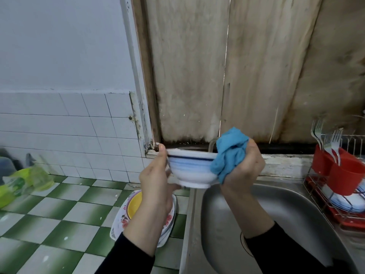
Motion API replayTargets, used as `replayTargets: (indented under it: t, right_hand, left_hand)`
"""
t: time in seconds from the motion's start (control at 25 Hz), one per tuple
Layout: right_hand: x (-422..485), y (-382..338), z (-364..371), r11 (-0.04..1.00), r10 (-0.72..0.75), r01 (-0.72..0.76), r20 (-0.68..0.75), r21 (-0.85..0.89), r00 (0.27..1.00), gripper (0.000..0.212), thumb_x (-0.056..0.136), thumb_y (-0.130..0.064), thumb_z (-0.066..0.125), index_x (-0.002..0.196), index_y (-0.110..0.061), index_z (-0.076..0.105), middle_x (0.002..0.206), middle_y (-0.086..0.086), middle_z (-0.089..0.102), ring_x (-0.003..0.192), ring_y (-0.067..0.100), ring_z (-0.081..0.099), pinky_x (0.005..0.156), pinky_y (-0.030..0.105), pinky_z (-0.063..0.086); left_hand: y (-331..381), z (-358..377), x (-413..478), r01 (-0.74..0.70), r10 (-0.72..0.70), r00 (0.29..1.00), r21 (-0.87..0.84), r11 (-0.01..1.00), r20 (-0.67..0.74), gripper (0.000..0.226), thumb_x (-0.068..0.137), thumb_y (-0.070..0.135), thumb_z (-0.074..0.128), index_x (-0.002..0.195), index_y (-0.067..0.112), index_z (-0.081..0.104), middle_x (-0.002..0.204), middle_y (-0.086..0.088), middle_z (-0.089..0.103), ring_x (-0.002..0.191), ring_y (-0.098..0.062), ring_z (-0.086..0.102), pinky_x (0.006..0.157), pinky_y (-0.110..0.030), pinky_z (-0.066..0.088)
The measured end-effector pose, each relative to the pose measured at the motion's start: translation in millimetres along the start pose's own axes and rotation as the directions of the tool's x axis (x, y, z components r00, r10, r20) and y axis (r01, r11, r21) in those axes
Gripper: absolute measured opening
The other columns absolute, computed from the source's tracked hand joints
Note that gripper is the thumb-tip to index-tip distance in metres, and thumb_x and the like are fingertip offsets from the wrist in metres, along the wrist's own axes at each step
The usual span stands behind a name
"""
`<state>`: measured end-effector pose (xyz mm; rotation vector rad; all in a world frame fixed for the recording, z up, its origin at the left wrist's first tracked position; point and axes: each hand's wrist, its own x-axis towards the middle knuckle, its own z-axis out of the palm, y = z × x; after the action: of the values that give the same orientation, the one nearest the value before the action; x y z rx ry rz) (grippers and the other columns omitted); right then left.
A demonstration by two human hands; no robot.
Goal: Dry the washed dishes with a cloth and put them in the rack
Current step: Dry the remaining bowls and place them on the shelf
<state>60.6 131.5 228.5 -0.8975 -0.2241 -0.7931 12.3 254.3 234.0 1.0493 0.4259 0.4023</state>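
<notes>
A white bowl with blue bands [192,168] is held upright in the air above the sink's left edge. My left hand [157,181] grips its left side, thumb on the rim. My right hand [244,168] holds a bunched blue cloth [229,152] pressed against the bowl's right side and rim. A wire dish rack [324,196] on a red tray stands at the far right, with white plates lying in it. A stack of plates with a yellow bowl on top [136,206] sits on the counter below my left forearm.
A steel sink [276,212] lies below my right arm. Red cutlery holders [341,171] with forks sit in the rack. A green plastic bag [21,182] lies on the green-and-white checked counter at the left. Tiled wall and wooden boards stand behind.
</notes>
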Motion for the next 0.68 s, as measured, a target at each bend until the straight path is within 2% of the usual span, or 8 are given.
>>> replayTargets:
  t: [0.08, 0.2, 0.32, 0.44, 0.52, 0.56, 0.64, 0.68]
  right_hand:
    - [-8.5, -2.9, -0.7, 0.963, -0.227, 0.256, 0.262, -0.084, 0.938, 0.024, 0.089, -0.023, 0.036, 0.07, -0.02, 0.051, 0.063, -0.019, 0.054, 0.06, -0.002, 0.051, 0.054, 0.014, 0.041]
    - [-19.7, -9.2, 0.2, 0.902, -0.284, 0.408, 0.519, -0.14, 0.806, 0.022, 0.09, -0.019, 0.038, 0.077, -0.017, 0.056, 0.07, -0.015, 0.055, 0.067, -0.004, 0.054, 0.058, 0.015, 0.044]
    - [-15.1, -13.9, 5.5, 0.969, 0.039, 0.072, 0.437, -0.235, 0.899, 0.024, 0.092, -0.025, 0.048, 0.07, -0.026, 0.058, 0.062, -0.014, 0.054, 0.062, 0.0, 0.052, 0.059, 0.018, 0.043]
    - [3.2, -5.7, 11.4, 0.86, 0.319, -0.142, 0.3, -0.49, 0.899, 0.015, 0.092, -0.038, 0.056, 0.083, -0.028, 0.062, 0.084, -0.007, 0.064, 0.08, 0.01, 0.061, 0.071, 0.028, 0.048]
    - [4.5, -0.7, 13.6, 0.669, 0.558, -0.169, 0.339, -0.724, 0.758, 0.027, 0.093, -0.039, 0.06, 0.113, -0.021, 0.061, 0.117, 0.005, 0.058, 0.104, 0.02, 0.059, 0.089, 0.034, 0.048]
    - [0.0, -0.2, 13.4, 0.614, 0.655, -0.146, 0.398, -0.776, 0.642, 0.04, 0.093, -0.035, 0.061, 0.129, -0.018, 0.054, 0.129, 0.005, 0.051, 0.115, 0.021, 0.054, 0.099, 0.035, 0.044]
    - [-14.9, -0.2, 9.7, 0.611, 0.724, -0.001, 0.558, -0.792, 0.406, 0.06, 0.094, -0.027, 0.062, 0.148, -0.021, 0.036, 0.14, -0.002, 0.039, 0.128, 0.013, 0.041, 0.111, 0.025, 0.031]
    - [-20.6, 0.0, 7.4, 0.626, 0.699, 0.127, 0.626, -0.769, 0.345, 0.064, 0.094, -0.027, 0.062, 0.15, -0.025, 0.033, 0.139, -0.004, 0.037, 0.128, 0.009, 0.037, 0.11, 0.02, 0.027]
  left_hand:
    - [0.3, 1.9, -5.7, 0.233, -0.233, 0.963, 0.016, 0.972, 0.133, 0.054, 0.076, 0.062, 0.059, 0.104, 0.017, 0.068, 0.111, -0.014, 0.068, 0.101, -0.037, 0.066, 0.061, -0.05, 0.055]
    - [-5.5, -1.5, -1.5, 0.356, -0.345, 0.904, 0.004, 0.934, 0.253, 0.06, 0.076, 0.064, 0.06, 0.123, 0.026, 0.063, 0.121, -0.011, 0.067, 0.107, -0.035, 0.065, 0.069, -0.05, 0.057]
    - [-6.6, -2.1, 1.6, 0.269, -0.26, 0.959, -0.079, 0.96, 0.112, 0.027, 0.092, 0.043, 0.051, 0.117, 0.044, 0.061, 0.121, -0.001, 0.067, 0.113, -0.031, 0.061, 0.08, -0.044, 0.052]
    - [-5.1, 0.3, -3.6, 0.022, -0.021, 0.998, -0.023, 0.999, 0.055, 0.027, 0.101, 0.038, 0.04, 0.117, 0.041, 0.061, 0.121, 0.003, 0.066, 0.112, -0.026, 0.061, 0.088, -0.045, 0.051]
    - [-6.2, 1.3, -4.7, -0.148, 0.142, 0.986, 0.058, 0.987, 0.086, 0.027, 0.102, 0.035, 0.039, 0.116, 0.038, 0.062, 0.123, 0.001, 0.064, 0.112, -0.023, 0.062, 0.097, -0.048, 0.05]
    - [-5.7, 1.1, -4.8, -0.214, 0.205, 0.972, 0.078, 0.974, 0.11, 0.027, 0.103, 0.031, 0.038, 0.115, 0.037, 0.062, 0.121, 0.0, 0.065, 0.109, -0.018, 0.063, 0.097, -0.044, 0.051]
    - [-5.6, -0.3, -3.1, -0.3, 0.285, 0.948, 0.1, 0.949, 0.143, 0.03, 0.104, 0.024, 0.036, 0.118, 0.031, 0.061, 0.115, 0.002, 0.066, 0.099, -0.004, 0.065, 0.089, -0.027, 0.055]
    - [-6.5, -1.9, -2.3, -0.317, 0.301, 0.942, 0.104, 0.943, 0.151, 0.031, 0.104, 0.022, 0.036, 0.121, 0.027, 0.061, 0.116, 0.002, 0.066, 0.097, -0.001, 0.065, 0.085, -0.021, 0.055]
